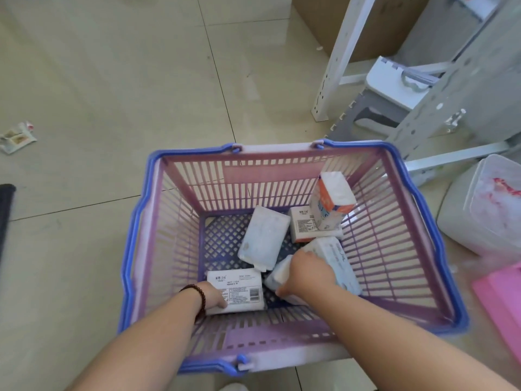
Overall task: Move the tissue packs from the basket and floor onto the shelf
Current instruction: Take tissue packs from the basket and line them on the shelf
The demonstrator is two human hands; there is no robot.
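Observation:
A pink basket (169, 221) with blue handles stands on the tiled floor and holds several white tissue packs. My left hand (214, 296) grips the near-left pack (239, 289), which lies flat with a barcode label up. My right hand (308, 273) is closed over two packs at the near right, a pale blue-printed one (335, 258) and one beneath it (277, 275). A plain white pack (263, 237) lies in the middle. At the far right an orange-and-white pack (331, 201) stands upright against a flat pack (303, 222). The white metal shelf frame (342, 56) rises beyond the basket.
A clear plastic tub (485, 213) sits right of the basket, a pink item (504, 294) nearer me. A folded grey step stool (375, 108) leans under the shelf, a cardboard box (375, 24) behind it. Crumpled wrappers (17, 138) lie on the floor at far left.

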